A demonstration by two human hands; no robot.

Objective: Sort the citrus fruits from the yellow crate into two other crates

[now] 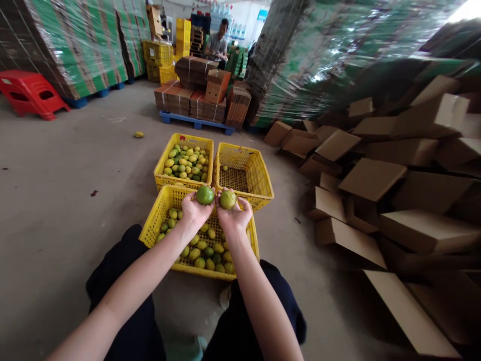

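A green lemon (205, 194) rests in my left hand (193, 213), its fingers curled around the fruit. My right hand (233, 216) holds a yellow-green lemon (228, 199) with the palm turned up. Both hands are side by side above the near yellow crate (152, 215), where several green and yellow lemons lie over the bottom. Beyond it on the left, a second yellow crate (158, 176) is well filled with lemons (188, 161). The yellow crate at the far right (265, 183) has a single small fruit (225, 169) visible inside.
Cardboard boxes (372, 178) lie heaped on the right. A blue pallet (197, 123) with bundled cartons stands ahead, and a person (218, 44) sits behind it. On the left are a red stool (32, 93) and wrapped stacks (90, 45). One lemon (139, 135) lies on the floor.
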